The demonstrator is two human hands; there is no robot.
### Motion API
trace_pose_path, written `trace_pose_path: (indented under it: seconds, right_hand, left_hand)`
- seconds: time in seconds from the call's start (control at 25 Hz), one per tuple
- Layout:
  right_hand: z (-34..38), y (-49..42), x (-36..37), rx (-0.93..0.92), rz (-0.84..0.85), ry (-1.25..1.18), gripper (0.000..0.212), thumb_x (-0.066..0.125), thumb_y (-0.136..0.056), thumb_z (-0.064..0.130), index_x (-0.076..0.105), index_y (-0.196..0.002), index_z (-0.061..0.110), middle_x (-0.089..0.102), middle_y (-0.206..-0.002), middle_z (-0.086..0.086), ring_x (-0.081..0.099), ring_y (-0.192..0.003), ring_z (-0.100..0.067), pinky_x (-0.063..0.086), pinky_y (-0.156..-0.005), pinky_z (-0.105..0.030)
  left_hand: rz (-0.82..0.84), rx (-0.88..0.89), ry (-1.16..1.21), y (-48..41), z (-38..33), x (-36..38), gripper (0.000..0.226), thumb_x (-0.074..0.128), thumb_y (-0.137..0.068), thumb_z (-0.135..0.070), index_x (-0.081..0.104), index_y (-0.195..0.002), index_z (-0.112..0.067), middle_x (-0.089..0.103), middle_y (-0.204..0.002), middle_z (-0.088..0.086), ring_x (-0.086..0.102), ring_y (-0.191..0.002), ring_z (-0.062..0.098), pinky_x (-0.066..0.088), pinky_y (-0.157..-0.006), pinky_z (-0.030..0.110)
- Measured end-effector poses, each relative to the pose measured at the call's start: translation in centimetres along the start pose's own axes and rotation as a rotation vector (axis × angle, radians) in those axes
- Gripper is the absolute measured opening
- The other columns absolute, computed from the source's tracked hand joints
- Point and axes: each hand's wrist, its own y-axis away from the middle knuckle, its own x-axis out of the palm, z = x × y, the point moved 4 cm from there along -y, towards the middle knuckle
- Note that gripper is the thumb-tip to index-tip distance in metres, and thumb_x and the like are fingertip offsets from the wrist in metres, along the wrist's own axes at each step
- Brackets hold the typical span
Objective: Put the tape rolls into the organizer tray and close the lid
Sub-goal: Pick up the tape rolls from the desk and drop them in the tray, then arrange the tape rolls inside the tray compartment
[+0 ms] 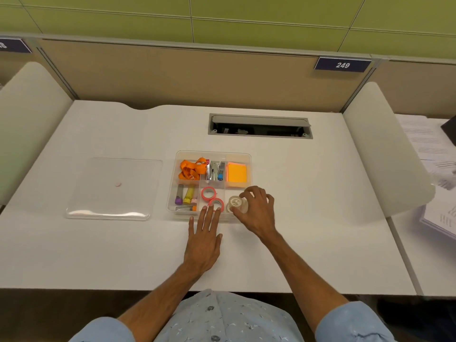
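The lid (112, 188) lay flat on the desk (308, 193), left of the tray (213, 154). The left hand (203, 239) rested open and flat, fingertips touching a pink roll (217, 204) inside; a second roll (209, 193) sat just behind. The right hand (256, 208) pinched a clear roll (237, 204) (curled, wrist raised) over the right compartment. Released crooked, it might stand proud and block the lid.
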Motion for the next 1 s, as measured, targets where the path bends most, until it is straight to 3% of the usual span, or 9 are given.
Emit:
trace_pose_path:
  seconds: [0.12,0.28,0.36,0.56,0.84,1.0]
  right_hand:
    - [0.4,-0.1,0.7,-0.001,0.042,0.027,0.052,0.064,-0.097,0.062,0.067,-0.134,0.026,0.054,-0.148,0.008,0.046,-0.145,-0.014,0.031,-0.127,-0.041]
    - [-0.1,-0.5,0.2,-0.025,-0.007,0.04,0.034,0.054,-0.107,0.037,0.066,-0.135,0.024,0.06,-0.146,0.007,0.047,-0.147,-0.015,0.028,-0.128,-0.039]
    - [-0.5,-1.0,0.0,-0.054,0.035,0.139,0.036,0.046,-0.11,0.03,0.062,-0.142,0.027,0.057,-0.153,0.008,0.036,-0.158,-0.015,0.021,-0.133,-0.042]
    - [-0.4,-1.8,0.6,-0.168,0.212,0.383,0.046,0.044,-0.109,0.04,0.055,-0.152,0.028,0.049,-0.165,0.003,0.012,-0.169,-0.023,0.003,-0.137,-0.056]
    - [0.3,-2.5,1.3,-0.172,0.254,0.47,0.051,0.046,-0.108,0.051,0.057,-0.151,0.025,0.043,-0.167,-0.004,0.006,-0.169,-0.028,-0.003,-0.136,-0.061]
    - [0.8,-2.7,1.6,-0.175,0.257,0.444,0.055,0.047,-0.108,0.049,0.048,-0.157,0.024,0.032,-0.173,-0.007,0.004,-0.169,-0.029,-0.001,-0.136,-0.062]
  left_hand:
    - [0.01,-0.001,0.002,0.0,0.2,0.0,0.075,0.029,-0.114,-0.051,-0.015,-0.17,-0.026,-0.02,-0.181,0.004,-0.016,-0.169,0.026,-0.003,-0.138,0.061]
    - [-0.008,0.009,0.013,0.1,0.2,0.0,0.075,0.03,-0.114,-0.048,-0.012,-0.171,-0.026,-0.018,-0.181,0.004,-0.014,-0.17,0.025,-0.001,-0.138,0.06]
    - [-0.013,0.01,0.024,0.0,0.2,0.1,0.075,0.032,-0.114,-0.048,-0.011,-0.171,-0.025,-0.016,-0.182,0.005,-0.014,-0.17,0.026,0.0,-0.138,0.06]
    - [0.007,0.001,0.011,-0.2,0.2,0.2,0.075,0.03,-0.114,-0.051,-0.013,-0.171,-0.026,-0.019,-0.181,0.004,-0.016,-0.169,0.025,-0.002,-0.138,0.06]
    - [-0.015,0.015,0.041,0.0,0.3,0.0,0.075,0.036,-0.114,-0.047,-0.007,-0.172,-0.025,-0.011,-0.182,0.005,-0.009,-0.17,0.027,0.002,-0.138,0.061]
    - [0.022,0.006,0.008,0.0,0.5,0.2,0.074,0.029,-0.115,-0.05,-0.014,-0.171,-0.028,-0.02,-0.181,0.003,-0.016,-0.169,0.025,-0.004,-0.138,0.059]
